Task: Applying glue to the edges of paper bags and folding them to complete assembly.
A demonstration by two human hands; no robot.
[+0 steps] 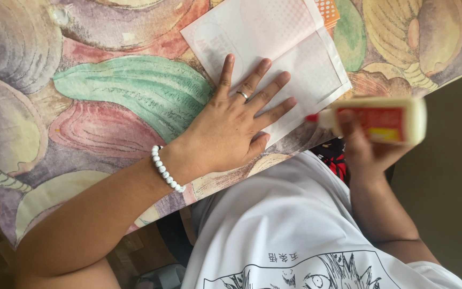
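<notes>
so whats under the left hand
White paper lies flat under the left hand, on a patterned tablecloth. The part beneath the palm and fingers is covered.

Two hands in play, left (230,131) and right (367,150). One glue bottle (380,121), one white paper sheet (295,59), one bead bracelet (167,169), one ring (243,95).

The glue bottle (375,121) is blurred, so its label cannot be made out, and the right hand (367,147) beneath it is soft-edged too, its grip partly hidden behind the bottle. The white paper (300,59) runs off the top edge, and the left hand (231,134) covers its near corner. An orange sheet (327,9) peeks out, mostly hidden under the paper.
</notes>
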